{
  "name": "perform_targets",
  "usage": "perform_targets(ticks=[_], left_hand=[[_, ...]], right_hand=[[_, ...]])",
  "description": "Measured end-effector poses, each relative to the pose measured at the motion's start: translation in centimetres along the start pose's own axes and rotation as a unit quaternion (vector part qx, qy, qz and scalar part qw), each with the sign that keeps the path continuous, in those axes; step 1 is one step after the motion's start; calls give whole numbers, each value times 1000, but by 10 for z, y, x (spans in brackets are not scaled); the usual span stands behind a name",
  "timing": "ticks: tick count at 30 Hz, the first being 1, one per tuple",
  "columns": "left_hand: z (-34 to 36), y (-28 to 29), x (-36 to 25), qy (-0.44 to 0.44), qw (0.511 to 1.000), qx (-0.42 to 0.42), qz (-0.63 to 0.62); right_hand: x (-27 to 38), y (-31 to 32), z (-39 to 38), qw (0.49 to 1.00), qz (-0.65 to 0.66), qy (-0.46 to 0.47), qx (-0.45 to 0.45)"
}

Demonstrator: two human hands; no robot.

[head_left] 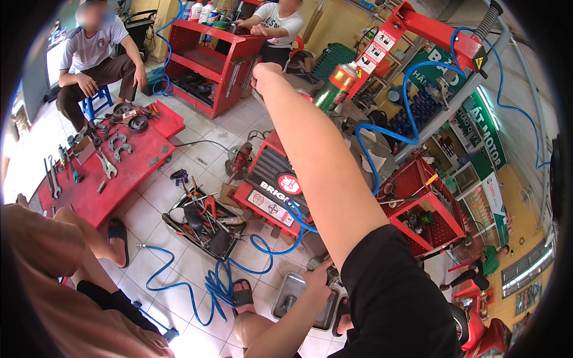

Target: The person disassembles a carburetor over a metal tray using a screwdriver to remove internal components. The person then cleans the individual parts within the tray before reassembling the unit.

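Note:
My right arm reaches far forward across the view, and my right hand [267, 73] is closed at its end. A small pale edge shows under its fingers, but I cannot make out what it is. Low down, my left hand [315, 283] is curled around a greyish metal part [314, 262], partly hidden by the fingers. Below that hand sits a metal tray [280, 310] with dark liquid or small parts in it. A green, red and gold spray can [335, 89] stands just right of my right forearm.
Left is a low red table [89, 191] with wrenches and parts. A tray of tools [206, 224], a coiled blue air hose [218, 286] and a red-and-black machine [271, 179] are on the tiles. A red cart [224, 77] stands behind; several people sit around.

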State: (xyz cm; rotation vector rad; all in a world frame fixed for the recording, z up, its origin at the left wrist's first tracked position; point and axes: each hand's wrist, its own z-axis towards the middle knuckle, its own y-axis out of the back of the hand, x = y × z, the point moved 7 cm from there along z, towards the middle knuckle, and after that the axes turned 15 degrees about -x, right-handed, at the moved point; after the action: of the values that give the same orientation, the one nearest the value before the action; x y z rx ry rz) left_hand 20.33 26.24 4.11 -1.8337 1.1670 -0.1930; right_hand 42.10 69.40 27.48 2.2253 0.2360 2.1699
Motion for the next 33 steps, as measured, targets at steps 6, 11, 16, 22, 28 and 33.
perform_targets(ticks=[6, 11, 16, 22, 28, 33], left_hand=[[2, 26, 30, 241, 954, -167, 61], [5, 14, 28, 275, 948, -151, 48], [15, 17, 17, 229, 961, -144, 53], [16, 20, -12, 212, 955, -204, 38], [15, 21, -2, 222, 955, -194, 22], [30, 24, 32, 267, 956, -117, -33]], right_hand=[[1, 26, 46, 997, -11, 25, -73], [-11, 27, 82, 998, 3, -22, -66], [-17, 33, 100, 982, 104, -99, -122], [-23, 50, 93, 967, 132, -140, -166], [-23, 49, 56, 982, 77, -104, -136], [-15, 35, 53, 994, 22, -23, -108]])
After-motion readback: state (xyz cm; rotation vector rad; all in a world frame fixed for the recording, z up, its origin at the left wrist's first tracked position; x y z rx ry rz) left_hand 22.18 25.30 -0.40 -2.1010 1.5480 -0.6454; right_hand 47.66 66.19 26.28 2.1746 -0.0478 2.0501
